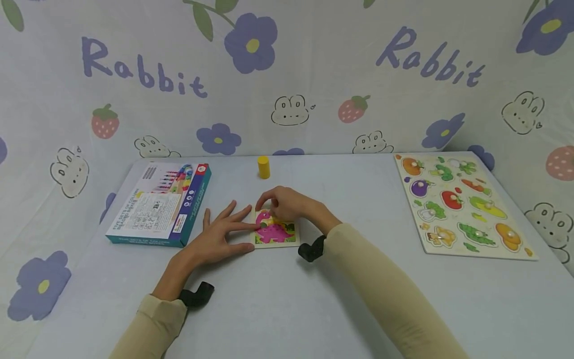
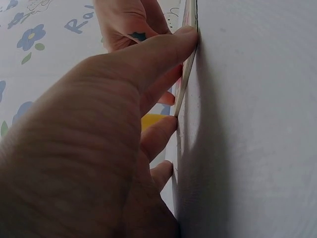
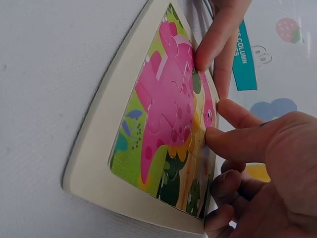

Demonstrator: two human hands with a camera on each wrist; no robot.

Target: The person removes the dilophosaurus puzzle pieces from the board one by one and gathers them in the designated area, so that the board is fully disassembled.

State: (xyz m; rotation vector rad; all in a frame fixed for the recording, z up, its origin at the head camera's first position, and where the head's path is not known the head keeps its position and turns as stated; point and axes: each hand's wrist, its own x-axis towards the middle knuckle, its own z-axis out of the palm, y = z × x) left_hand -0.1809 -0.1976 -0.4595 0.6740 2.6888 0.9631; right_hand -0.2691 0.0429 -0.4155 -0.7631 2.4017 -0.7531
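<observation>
A small dinosaur jigsaw puzzle (image 1: 277, 234), with a pink dinosaur in a pale frame, lies on the table between the hands. Spread fingers of my left hand (image 1: 221, 234) reach its left side. In the right wrist view, a left fingertip touches the picture near the dinosaur's neck. My right hand (image 1: 287, 202) is bent over the top edge of the puzzle (image 3: 168, 114). Its thumb and index finger pinch at the dinosaur's head piece (image 3: 208, 117), and the other fingers curl beside the frame. The left wrist view shows the left thumb against the frame's edge.
A yellow cylinder (image 1: 263, 167) stands behind the puzzle. To the left lies a flat teal-edged box (image 1: 157, 204). A wooden vegetable peg puzzle (image 1: 466, 207) lies at the right. Printed cloth (image 1: 332, 65) hangs behind the white table (image 1: 269, 304).
</observation>
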